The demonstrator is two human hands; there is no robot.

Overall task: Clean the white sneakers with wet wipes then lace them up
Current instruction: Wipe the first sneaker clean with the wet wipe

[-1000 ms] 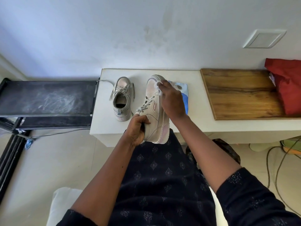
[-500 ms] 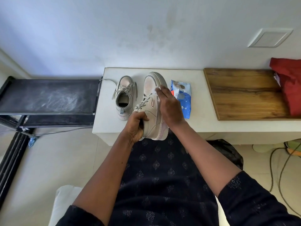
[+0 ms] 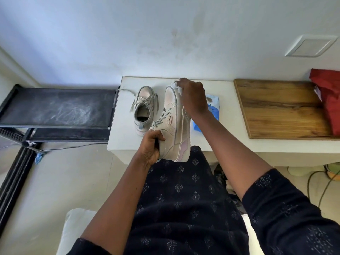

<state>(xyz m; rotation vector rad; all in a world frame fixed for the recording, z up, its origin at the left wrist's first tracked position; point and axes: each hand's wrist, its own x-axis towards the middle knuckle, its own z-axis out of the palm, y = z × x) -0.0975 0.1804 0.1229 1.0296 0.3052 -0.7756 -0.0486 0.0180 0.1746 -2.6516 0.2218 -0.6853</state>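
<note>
**While the left hand [image 3: 151, 144] steadied a sneaker [image 3: 173, 126], the right hand [image 3: 191, 96] wiped its toe**

Cleaning was the step in hand. The heel sat in the curled left fingers [image 3: 158, 137], and the right fingers [image 3: 184, 82] bunched a wet wipe [image 3: 176, 85] against the toe rim. A second sneaker [image 3: 143, 109] stood on the table [image 3: 125, 138], just left of both hands. Probably next was wiping back along the sole edge, which called for a firm heel grip.

You are in a home, in a plain lived-in room. A scuffed white wall [image 3: 165, 34] fills the top of the frame, with a low white surface [image 3: 122, 129] against it. A black shelf [image 3: 55, 107] stands at the left, and cables [image 3: 309, 184] trail over the pale floor [image 3: 55, 181] at lower right.
</note>
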